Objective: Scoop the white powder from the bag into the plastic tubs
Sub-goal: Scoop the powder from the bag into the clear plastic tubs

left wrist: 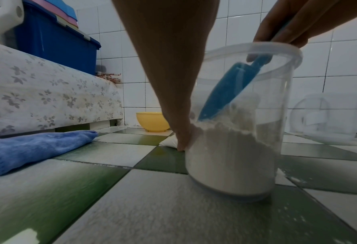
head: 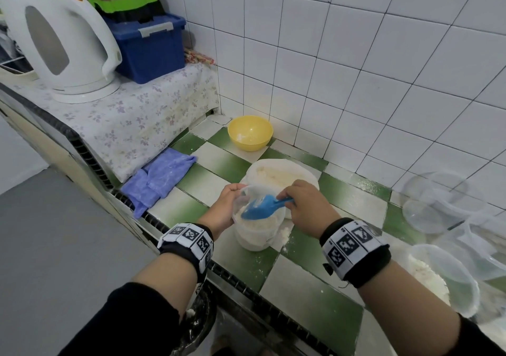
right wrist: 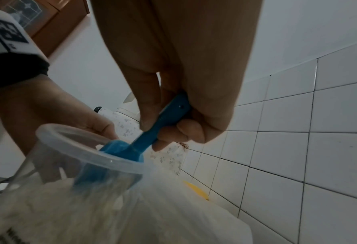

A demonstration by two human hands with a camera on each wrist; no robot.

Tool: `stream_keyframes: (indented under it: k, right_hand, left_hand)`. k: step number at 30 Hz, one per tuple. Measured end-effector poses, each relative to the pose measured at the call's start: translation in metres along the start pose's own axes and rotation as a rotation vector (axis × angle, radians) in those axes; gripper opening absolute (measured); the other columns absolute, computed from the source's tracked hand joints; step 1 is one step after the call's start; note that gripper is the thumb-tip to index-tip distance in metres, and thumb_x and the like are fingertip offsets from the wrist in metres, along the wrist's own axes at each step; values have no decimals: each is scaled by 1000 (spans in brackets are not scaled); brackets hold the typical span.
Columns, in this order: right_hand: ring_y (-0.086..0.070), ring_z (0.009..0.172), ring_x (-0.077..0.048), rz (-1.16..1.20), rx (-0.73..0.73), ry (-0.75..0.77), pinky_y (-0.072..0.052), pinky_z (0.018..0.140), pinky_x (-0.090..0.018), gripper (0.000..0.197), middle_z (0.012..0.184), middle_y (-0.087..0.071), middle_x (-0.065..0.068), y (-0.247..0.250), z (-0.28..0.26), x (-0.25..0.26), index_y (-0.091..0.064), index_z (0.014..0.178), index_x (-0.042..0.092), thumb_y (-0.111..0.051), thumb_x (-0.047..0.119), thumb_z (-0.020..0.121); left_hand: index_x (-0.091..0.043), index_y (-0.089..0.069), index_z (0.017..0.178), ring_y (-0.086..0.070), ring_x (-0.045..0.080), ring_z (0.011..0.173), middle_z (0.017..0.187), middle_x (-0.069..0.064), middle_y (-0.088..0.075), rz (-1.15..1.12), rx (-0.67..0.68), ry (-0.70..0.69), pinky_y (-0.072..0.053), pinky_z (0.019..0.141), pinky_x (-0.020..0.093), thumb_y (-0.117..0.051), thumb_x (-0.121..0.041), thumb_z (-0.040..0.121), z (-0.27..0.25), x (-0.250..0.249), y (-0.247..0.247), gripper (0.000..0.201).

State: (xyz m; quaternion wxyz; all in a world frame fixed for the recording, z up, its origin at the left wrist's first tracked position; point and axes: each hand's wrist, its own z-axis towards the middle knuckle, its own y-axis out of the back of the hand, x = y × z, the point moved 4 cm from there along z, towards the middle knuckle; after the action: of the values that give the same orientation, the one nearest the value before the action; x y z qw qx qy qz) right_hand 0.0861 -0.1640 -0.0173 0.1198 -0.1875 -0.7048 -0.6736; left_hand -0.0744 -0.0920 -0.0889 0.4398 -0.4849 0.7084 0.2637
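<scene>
A clear plastic tub point(head: 256, 232) point(left wrist: 236, 148) point(right wrist: 69, 165), more than half full of white powder, stands tilted on the green and white tiled counter point(head: 315, 295). My left hand point(head: 228, 207) point(right wrist: 48, 105) grips its left side. My right hand point(head: 304, 199) point(right wrist: 173, 115) holds the handle of a blue scoop point(head: 261, 207) point(left wrist: 229, 92) point(right wrist: 131, 148), whose bowl points down inside the tub onto the powder. Just behind the tub lies the open white bag point(head: 282, 174) point(right wrist: 173, 214) of powder.
A yellow bowl point(head: 250, 132) sits at the wall corner. Several clear tubs point(head: 443, 199) stand at the right, one near me holding powder point(head: 430, 276). A blue cloth point(head: 158, 177) lies left. A white kettle point(head: 60, 37) and blue box point(head: 150, 46) stand on a raised shelf.
</scene>
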Motion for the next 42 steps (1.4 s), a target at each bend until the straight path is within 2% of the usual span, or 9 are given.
stream_keyframes:
  k: [4,11,18,21,23,25,32,37,42]
  right_hand:
    - [-51,98,-17,42,-67,-20,-42,89,-24,26,104,-56,-3,9,0,-2,-66,111,14,-52,7,92]
    - [-48,63,-7,200,24,-137,-35,54,-18,23,84,-64,1,41,1,-16,-70,95,13,-47,18,96]
    - [-45,60,-14,577,-155,-261,-35,55,-23,23,68,-65,-1,77,1,-49,-73,88,15,-50,15,93]
    - [-44,59,-15,430,-211,-288,-35,53,-23,24,75,-66,-7,73,12,-59,-72,92,8,-49,15,94]
    - [-45,60,-15,287,-208,-298,-33,52,-20,25,84,-67,-14,64,23,-62,-68,89,1,-48,14,94]
    - [-51,72,-19,204,-190,-300,-35,57,-22,25,90,-65,-14,49,34,-64,-67,91,0,-46,13,95]
    - [-54,101,-25,-23,-120,-189,-40,84,-28,26,105,-61,-10,9,62,-49,-66,105,6,-41,6,96]
    - [-51,108,-26,-118,-38,-61,-39,94,-30,32,114,-61,-11,-5,70,-38,-62,117,7,-38,3,96]
    - [-50,111,-25,-173,12,-71,-38,96,-29,33,116,-58,-11,-3,69,-33,-60,118,7,-36,4,96]
  left_hand:
    - [-27,-50,108,-60,13,80,102,1,-61,9,0,3,-48,63,28,-44,-27,100,0,0,0,10]
    - [-25,-49,116,-59,17,88,107,3,-59,20,-22,14,-48,69,32,-43,-26,99,1,-3,1,18]
    - [-34,-34,141,-62,14,92,105,-6,-60,46,0,11,-53,79,35,-40,-20,101,2,-9,2,43]
    - [-31,-26,150,-59,14,101,121,-6,-54,147,69,-41,-54,83,37,-39,-18,102,1,-16,0,52]
    - [-28,-24,153,-55,7,104,134,-6,-47,252,105,-100,-55,81,29,-42,-19,103,2,-18,-1,54]
    - [-32,-22,154,-55,3,109,140,-5,-50,296,126,-133,-55,83,27,-41,-28,104,6,-16,0,53]
    - [-44,-24,151,-43,18,134,151,-3,-41,309,100,-107,-42,109,43,-18,-44,105,13,-9,2,46]
    - [-53,-28,146,-39,19,138,154,-6,-37,320,112,-104,-33,115,47,-20,-65,82,18,-5,4,65]
    - [-50,-32,146,-39,19,138,154,-5,-37,282,102,-114,-34,115,47,-18,-49,103,23,-2,6,45]
